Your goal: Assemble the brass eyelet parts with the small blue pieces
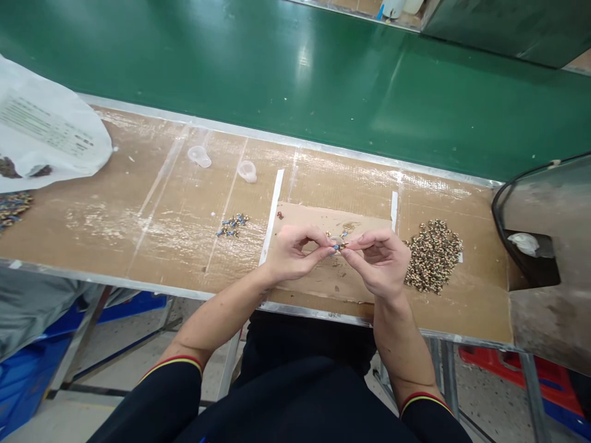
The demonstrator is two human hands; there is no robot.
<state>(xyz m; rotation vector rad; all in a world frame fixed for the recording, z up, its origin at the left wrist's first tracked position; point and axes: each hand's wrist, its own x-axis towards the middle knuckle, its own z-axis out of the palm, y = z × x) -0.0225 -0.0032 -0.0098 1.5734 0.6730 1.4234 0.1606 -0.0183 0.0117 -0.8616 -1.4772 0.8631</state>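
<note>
My left hand (299, 251) pinches the left end of a small part with blue and brass colours (337, 247). The fingertips of my right hand (379, 258) close on the same part from the right. Both hands are held above a taped-down cardboard sheet (314, 284). Just behind the fingertips, another small blue and brass piece (345, 234) lies on the sheet. A large heap of small brass-coloured parts (433, 257) is to the right of my right hand. To the left of my left hand is a small group of blue and brass parts (233, 225).
Two clear plastic pieces (199, 156) (247, 171) lie at the back left. A white bag (50, 129) and a heap of blue and brass parts (13, 208) are at far left. Behind runs a green surface (277, 80). A metal housing (549, 258) with a black cable stands right.
</note>
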